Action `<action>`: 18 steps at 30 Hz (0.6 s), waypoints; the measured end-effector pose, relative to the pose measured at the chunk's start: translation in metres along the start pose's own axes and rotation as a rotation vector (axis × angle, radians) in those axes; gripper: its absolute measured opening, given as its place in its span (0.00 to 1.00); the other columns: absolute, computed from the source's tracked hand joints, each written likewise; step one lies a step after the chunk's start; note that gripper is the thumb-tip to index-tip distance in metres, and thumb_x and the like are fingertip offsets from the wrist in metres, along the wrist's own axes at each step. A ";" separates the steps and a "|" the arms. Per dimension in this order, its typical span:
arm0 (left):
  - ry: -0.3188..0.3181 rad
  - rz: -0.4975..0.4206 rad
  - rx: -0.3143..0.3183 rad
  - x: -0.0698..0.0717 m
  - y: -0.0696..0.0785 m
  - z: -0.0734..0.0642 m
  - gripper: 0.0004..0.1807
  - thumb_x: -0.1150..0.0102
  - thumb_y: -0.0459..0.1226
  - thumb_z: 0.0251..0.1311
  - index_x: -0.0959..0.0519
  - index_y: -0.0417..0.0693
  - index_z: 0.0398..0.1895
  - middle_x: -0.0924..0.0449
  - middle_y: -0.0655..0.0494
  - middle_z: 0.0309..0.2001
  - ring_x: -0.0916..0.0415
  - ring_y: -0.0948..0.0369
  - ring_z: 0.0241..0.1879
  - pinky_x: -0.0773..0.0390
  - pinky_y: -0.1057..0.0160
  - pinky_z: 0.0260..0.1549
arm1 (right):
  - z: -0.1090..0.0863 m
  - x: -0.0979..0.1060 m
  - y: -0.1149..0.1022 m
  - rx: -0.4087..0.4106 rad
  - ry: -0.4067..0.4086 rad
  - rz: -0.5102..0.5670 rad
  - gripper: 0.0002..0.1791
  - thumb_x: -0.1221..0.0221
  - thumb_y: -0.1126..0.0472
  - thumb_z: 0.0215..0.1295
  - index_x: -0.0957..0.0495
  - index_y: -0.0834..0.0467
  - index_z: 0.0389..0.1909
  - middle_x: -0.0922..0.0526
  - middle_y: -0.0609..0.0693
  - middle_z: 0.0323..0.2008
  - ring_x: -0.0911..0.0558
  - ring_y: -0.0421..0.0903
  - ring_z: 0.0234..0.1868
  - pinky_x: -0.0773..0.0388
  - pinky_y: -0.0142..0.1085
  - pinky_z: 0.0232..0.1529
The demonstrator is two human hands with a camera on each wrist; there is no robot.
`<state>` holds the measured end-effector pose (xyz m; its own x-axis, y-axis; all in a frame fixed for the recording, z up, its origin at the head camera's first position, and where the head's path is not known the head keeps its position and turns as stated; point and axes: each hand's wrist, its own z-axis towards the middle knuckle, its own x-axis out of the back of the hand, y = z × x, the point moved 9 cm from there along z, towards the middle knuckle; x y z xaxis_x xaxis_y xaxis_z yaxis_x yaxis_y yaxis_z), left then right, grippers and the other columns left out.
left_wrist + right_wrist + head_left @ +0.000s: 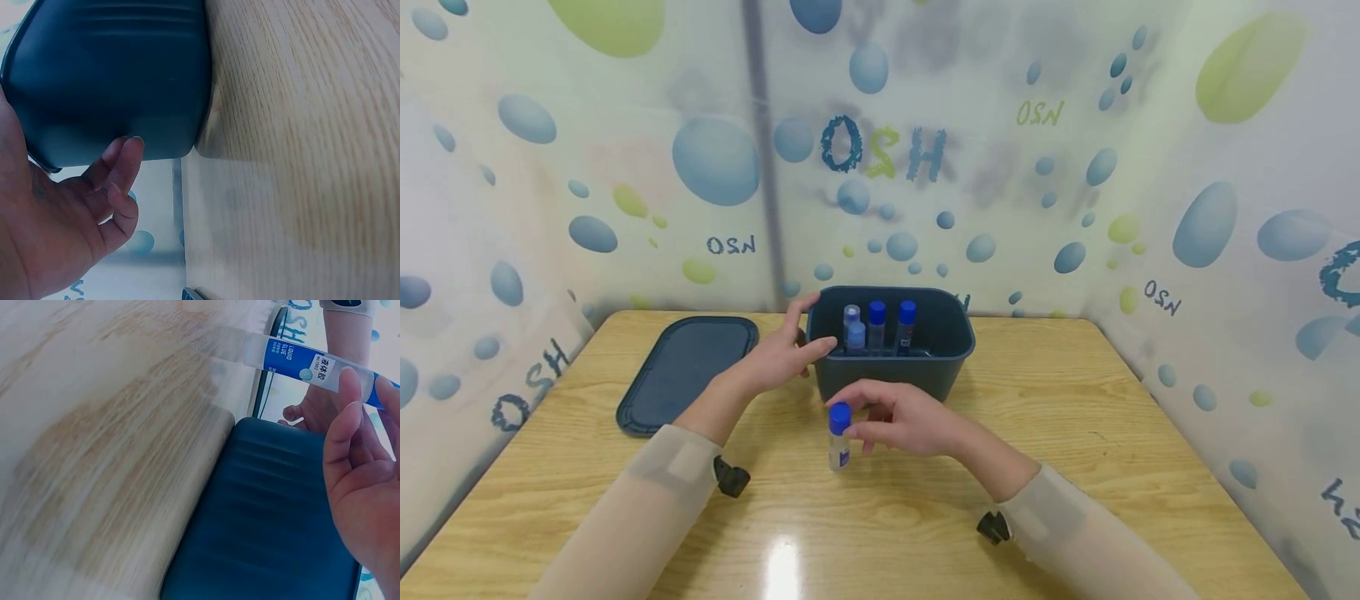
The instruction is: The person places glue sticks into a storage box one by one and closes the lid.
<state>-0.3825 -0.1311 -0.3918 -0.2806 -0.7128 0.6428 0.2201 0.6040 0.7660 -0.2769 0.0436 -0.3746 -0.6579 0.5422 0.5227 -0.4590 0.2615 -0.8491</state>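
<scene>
My right hand (910, 417) pinches a clear tube of liquid glue (300, 365) near its blue cap (840, 414). In the head view the tube is upright in front of a dark blue plastic bin (891, 377); its label reads "LIQUID GLUE" in the right wrist view. My left hand (781, 354) holds the bin's left end, the thumb over the rim and the other fingers against the outer wall (119, 75). Inside the bin stand several similar glue tubes, two with dark blue caps (877, 313) and a paler one (855, 333) at the left. Their lower parts are hidden by the front wall.
A dark blue lid (688, 367) lies flat on the wooden table (1045, 417), left of the bin. Behind the table and at both sides hangs a pale curtain (985, 183) with blue and green spots.
</scene>
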 end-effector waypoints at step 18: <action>0.005 0.016 0.001 0.000 0.000 0.001 0.52 0.47 0.67 0.77 0.67 0.73 0.90 0.16 0.40 0.49 0.13 0.45 0.42 0.18 0.52 0.47 | -0.024 0.039 -0.046 0.127 0.173 -0.050 0.23 0.36 0.67 0.79 0.24 0.62 0.71 0.16 0.56 0.52 0.14 0.50 0.32 0.11 0.42 0.37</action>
<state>-0.3834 -0.1304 -0.3920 -0.2721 -0.7051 0.6548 0.2239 0.6154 0.7558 -0.2669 0.0720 -0.3174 -0.5257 0.6627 0.5334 -0.5672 0.1943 -0.8003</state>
